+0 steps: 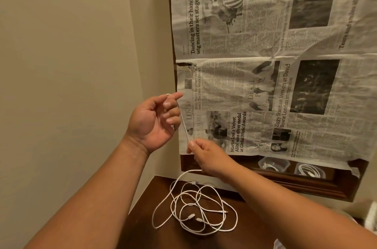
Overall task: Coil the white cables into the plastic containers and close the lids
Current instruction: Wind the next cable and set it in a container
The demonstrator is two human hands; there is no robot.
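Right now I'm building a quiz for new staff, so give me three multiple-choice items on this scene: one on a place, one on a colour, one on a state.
1. Where does the cable heap lie? A on the table; B in a box; C on the floor.
2. What colour is the cable? A black; B white; C red.
3. How does it run between the left hand and the right hand? A cut; B knotted; C straight.
Key: 1A, loops rest on the dark wood; 2B, white against the newspaper; 3C, both hands hold it, drawn straight.
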